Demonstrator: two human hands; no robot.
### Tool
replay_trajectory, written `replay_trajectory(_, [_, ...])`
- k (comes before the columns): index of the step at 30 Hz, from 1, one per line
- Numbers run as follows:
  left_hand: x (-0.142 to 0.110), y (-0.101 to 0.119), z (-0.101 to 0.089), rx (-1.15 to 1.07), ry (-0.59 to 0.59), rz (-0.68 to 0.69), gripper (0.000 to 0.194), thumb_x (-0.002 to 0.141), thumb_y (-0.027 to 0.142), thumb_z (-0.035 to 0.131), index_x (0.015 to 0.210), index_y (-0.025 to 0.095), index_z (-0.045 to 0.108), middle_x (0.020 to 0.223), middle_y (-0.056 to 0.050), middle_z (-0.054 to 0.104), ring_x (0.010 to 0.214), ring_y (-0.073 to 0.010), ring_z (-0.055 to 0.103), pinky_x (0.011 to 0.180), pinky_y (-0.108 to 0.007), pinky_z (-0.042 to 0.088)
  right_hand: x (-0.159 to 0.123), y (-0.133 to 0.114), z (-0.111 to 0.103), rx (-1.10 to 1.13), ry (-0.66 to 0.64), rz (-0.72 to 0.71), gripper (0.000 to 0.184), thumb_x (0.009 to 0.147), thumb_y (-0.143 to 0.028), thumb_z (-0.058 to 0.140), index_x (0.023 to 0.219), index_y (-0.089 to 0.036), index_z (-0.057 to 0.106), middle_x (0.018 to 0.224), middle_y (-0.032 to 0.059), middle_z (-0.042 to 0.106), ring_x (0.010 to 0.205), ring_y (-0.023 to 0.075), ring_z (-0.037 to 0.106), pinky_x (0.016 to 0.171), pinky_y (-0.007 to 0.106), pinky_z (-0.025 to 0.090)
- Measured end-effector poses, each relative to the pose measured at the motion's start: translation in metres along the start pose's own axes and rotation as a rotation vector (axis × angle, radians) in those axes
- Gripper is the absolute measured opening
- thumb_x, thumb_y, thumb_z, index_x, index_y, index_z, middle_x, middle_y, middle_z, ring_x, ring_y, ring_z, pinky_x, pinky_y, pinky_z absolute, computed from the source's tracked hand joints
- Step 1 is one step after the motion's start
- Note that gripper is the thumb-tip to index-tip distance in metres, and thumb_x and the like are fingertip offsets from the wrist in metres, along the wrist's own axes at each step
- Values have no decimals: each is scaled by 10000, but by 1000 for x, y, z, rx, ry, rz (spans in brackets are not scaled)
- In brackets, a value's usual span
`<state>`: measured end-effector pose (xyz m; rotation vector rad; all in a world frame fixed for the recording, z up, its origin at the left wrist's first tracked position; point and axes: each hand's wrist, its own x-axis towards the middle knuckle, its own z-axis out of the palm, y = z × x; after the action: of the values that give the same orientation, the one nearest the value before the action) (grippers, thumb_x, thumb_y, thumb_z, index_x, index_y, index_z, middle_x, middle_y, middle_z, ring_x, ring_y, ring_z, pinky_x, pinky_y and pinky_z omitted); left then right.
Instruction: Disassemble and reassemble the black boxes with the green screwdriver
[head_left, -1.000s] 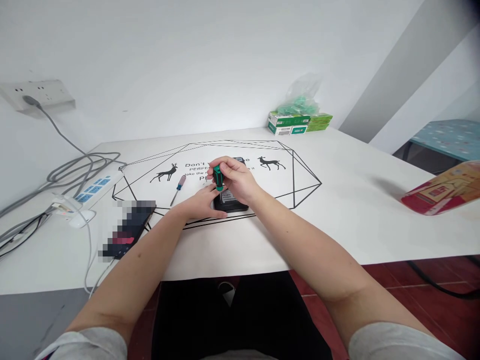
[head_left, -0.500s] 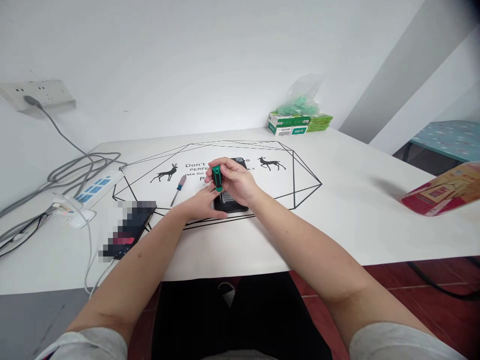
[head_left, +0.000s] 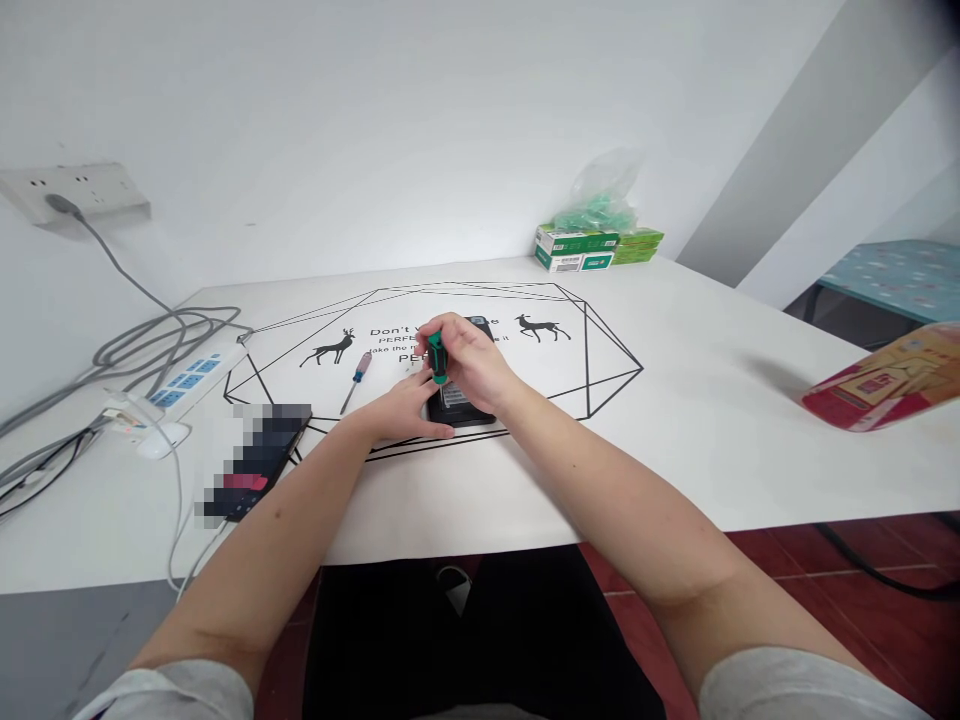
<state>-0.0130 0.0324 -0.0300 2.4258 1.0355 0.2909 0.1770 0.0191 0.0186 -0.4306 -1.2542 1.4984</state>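
My right hand (head_left: 472,362) is closed around the green-and-black handle of a screwdriver (head_left: 438,358), held upright over a black phone (head_left: 480,412). The phone lies on the table with its inside showing and a pale printed label near its lower part. My left hand (head_left: 405,408) grips the phone's left side, its thumb along the near edge; the other fingertips are partly hidden behind the screwdriver. The screwdriver's tip is too small to make out. A second screwdriver (head_left: 358,378), with a clear pinkish and blue handle, lies on the mat to the left.
Left of my forearm lies a larger phone (head_left: 281,440), its screen blurred. A power strip (head_left: 196,378) and tangled grey cables (head_left: 161,325) occupy the left side. Green-and-white boxes (head_left: 577,250) under a plastic bag stand against the wall. A red-and-yellow package (head_left: 877,385) is at the right.
The green-and-black screwdriver's handle turns and tilts slightly in my right hand. My left hand and the phone stay in place.
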Motion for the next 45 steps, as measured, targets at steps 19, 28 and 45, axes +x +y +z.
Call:
replay_trajectory(19, [0, 2, -1, -2, -14, -19, 1043, 863, 711, 818, 1720, 260, 430, 1757, -185, 386, 1604, -497, 370, 1297, -666, 357, 1, 0, -1, -136, 12, -73, 464, 668, -452, 1001, 945, -254, 687, 954, -9, 629, 795, 141, 555, 621, 266, 476])
replay_trajectory(28, [-1, 1, -1, -11, -28, -6, 1088, 873, 757, 785, 1756, 287, 357, 1790, -165, 324, 1632, -484, 313, 1314, -658, 329, 0, -4, -1, -48, 31, -38, 273, 844, -481, 773, 975, -245, 737, 952, 45, 738, 957, 212, 670, 765, 329, 542])
replay_trajectory(45, [0, 1, -1, -14, -12, 1, 1070, 863, 770, 796, 1739, 299, 401, 1752, -158, 398, 1599, -481, 380, 1309, -651, 347, 1, 0, -4, -213, 85, -176, 248, 864, -475, 785, 998, -267, 775, 1063, 33, 708, 1017, 206, 652, 944, 382, 578])
